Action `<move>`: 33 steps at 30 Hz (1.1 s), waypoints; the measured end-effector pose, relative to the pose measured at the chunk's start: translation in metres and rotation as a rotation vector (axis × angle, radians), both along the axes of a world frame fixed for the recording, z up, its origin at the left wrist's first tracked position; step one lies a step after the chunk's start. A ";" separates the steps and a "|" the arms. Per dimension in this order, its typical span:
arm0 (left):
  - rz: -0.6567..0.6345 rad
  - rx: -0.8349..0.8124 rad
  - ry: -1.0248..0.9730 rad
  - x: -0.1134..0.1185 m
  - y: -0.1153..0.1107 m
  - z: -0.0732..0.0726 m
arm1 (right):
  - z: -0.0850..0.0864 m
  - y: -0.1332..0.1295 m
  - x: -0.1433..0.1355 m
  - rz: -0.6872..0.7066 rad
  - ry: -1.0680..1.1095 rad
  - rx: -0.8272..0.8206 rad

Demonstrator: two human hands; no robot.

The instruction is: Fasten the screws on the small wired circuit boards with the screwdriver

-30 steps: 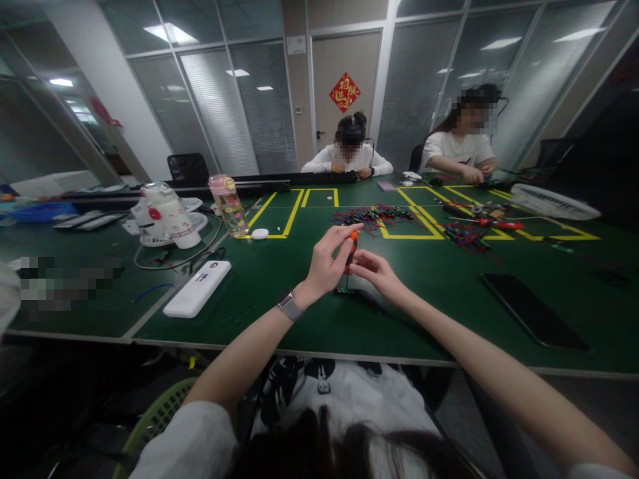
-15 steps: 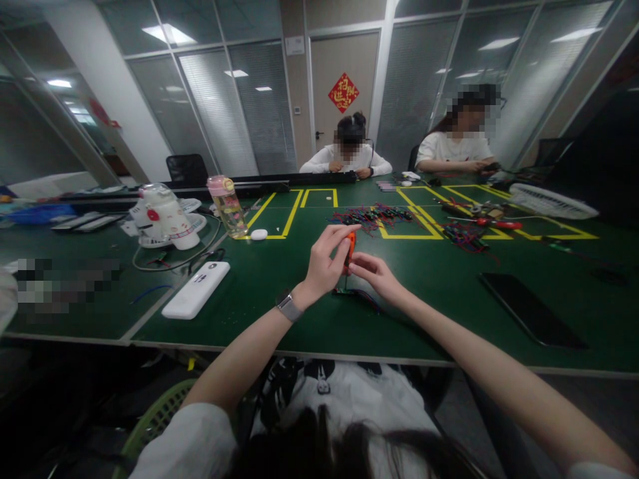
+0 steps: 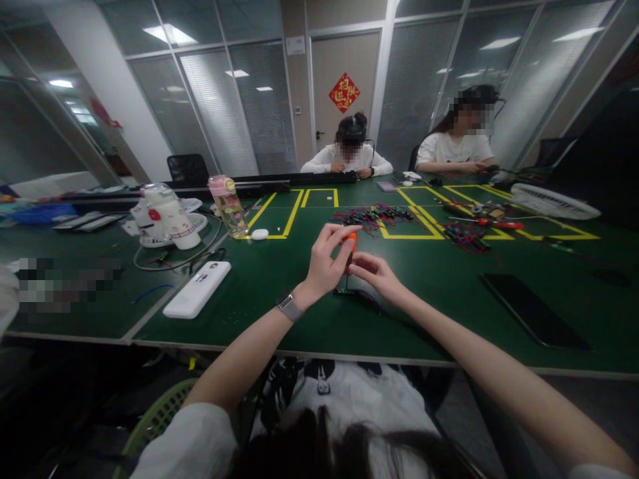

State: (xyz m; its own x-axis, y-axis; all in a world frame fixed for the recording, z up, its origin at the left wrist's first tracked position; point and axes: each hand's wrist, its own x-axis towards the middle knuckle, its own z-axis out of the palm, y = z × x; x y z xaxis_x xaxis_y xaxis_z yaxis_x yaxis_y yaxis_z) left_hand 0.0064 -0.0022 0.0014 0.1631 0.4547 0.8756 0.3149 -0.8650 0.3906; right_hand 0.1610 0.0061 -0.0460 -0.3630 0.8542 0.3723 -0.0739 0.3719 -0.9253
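My left hand [image 3: 327, 258] is closed around the orange handle of an upright screwdriver [image 3: 353, 239]. From the right, my right hand [image 3: 378, 274] pinches the lower part of the same screwdriver between thumb and fingertips. Its thin shaft points down at a small circuit board [image 3: 342, 291] lying on the green table. Dark, red and blue wires [image 3: 368, 299] trail from the board to the right, under my right hand. Whether the tip sits in a screw is too small to make out.
Beyond my hands lies a heap of wired boards [image 3: 372, 216], with a smaller bundle [image 3: 466, 236] and a red-handled screwdriver [image 3: 506, 225] to its right. A black phone [image 3: 532, 309] lies right, a white power bank [image 3: 197, 290] left. A bottle [image 3: 228, 206] stands behind. Two people sit opposite.
The orange handle shows a different side, turned slightly within my left hand. Both hands stay in nearly the same place, and the board has not visibly shifted.
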 end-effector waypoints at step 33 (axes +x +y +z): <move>0.031 0.006 -0.014 0.000 0.002 0.000 | 0.000 0.000 -0.001 0.020 0.020 -0.004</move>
